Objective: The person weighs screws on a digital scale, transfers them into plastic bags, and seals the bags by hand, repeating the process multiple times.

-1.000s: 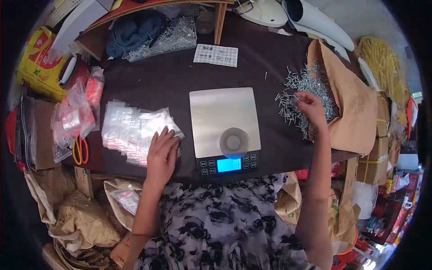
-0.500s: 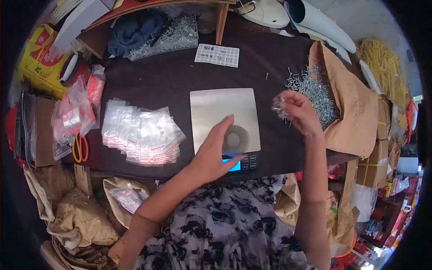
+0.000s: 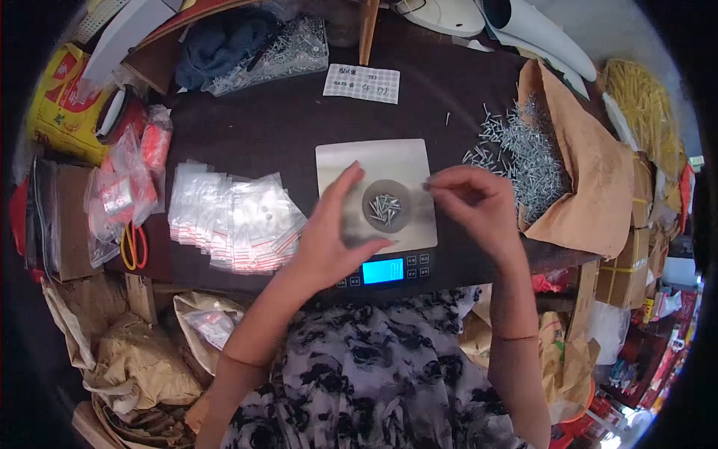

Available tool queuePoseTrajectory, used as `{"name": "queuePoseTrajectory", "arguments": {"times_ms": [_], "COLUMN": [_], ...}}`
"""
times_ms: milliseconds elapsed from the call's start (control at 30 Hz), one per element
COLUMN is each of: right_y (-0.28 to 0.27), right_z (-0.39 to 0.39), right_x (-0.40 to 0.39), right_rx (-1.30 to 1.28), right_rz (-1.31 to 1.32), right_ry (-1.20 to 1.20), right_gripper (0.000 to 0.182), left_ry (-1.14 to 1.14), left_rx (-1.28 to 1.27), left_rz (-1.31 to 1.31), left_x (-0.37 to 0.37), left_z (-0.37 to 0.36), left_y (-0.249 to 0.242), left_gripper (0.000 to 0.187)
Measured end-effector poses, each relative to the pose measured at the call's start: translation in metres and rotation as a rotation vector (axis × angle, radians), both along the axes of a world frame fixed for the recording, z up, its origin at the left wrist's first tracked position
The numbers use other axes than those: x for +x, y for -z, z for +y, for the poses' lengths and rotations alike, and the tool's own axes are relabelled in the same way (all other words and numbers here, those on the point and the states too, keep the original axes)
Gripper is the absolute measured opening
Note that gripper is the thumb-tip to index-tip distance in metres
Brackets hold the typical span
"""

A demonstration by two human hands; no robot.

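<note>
In the head view, we see both forearms reaching over the near edge of the dark cloth-covered table (image 3: 247,138), angled inward from either side. The left hand (image 3: 325,243) comes in low from the left, palm turned toward a small round grey cup (image 3: 387,186). Its fingers are spread wide, thumb well away from the rest, framing the cup's left and near sides; they grasp nothing that we can see, and we cannot tell whether they touch it. The right hand (image 3: 482,209) bends at the wrist toward the cup, its fingers curled and pointing left over the right side of a square silver scale plate (image 3: 407,161). The fingertips are close together but blurred, so we cannot tell whether they are closed on anything. The cup, with a small cluster of silver metal screws (image 3: 385,209) inside, stands on the plate, near the middle of the table's near edge. Toward the table's right edge, a loose heap of silver screws (image 3: 531,176) spills from an open brown paper bag (image 3: 594,176). Clear plastic zip bags (image 3: 232,221) lie fanned near the near-left corner.
</note>
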State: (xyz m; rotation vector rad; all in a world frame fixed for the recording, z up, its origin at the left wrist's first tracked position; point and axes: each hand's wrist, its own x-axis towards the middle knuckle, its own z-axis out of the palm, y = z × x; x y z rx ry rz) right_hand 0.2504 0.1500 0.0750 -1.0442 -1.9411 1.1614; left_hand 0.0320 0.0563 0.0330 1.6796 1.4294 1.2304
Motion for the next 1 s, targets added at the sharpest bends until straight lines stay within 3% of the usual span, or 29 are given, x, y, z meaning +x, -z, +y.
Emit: {"name": "queuePoseTrajectory", "arguments": {"times_ms": [100,167,333,533,633,767,833,1000], "right_y": [0.007,0.010,0.022,0.028,0.032,0.027,0.026,0.015], "right_z": [-0.004,-0.005,-0.009,-0.017,-0.015,-0.016,-0.018,-0.022], "right_x": [0.026,0.042,0.052,0.043,0.043,0.030,0.020,-0.007], "right_rx": [-0.202,-0.295,-0.363,-0.393,-0.387,-0.405,-0.265,-0.012], "right_rz": [0.213,0.239,0.361,0.322,0.262,0.237,0.117,-0.031], "right_ry": [0.073,0.089,0.081,0.101,0.069,0.087,0.035,-0.016], "right_gripper": [0.016,0.012,0.012,0.016,0.018,0.023,0.027,0.031], "left_ry": [-0.078,-0.174,-0.236,-0.370,-0.398,-0.403,-0.400,-0.364], "left_rx": [-0.023,-0.160,0.069,-0.009,-0.117,-0.059,-0.142,-0.076], "left_rz": [0.212,0.183,0.767,0.404,0.345,0.373,0.300,0.283], "left_x": [-0.033,-0.047,-0.065,-0.062,-0.059,-0.058,-0.054,-0.057], "left_z": [-0.020,-0.034,-0.048,-0.056,-0.059,-0.058,-0.058,-0.059], "left_y": [0.000,0.005,0.029,0.038,0.034,0.034,0.026,0.031], "left_gripper": [0.058,0.035,0.020,0.019,0.018,0.015,0.014,0.014]}}
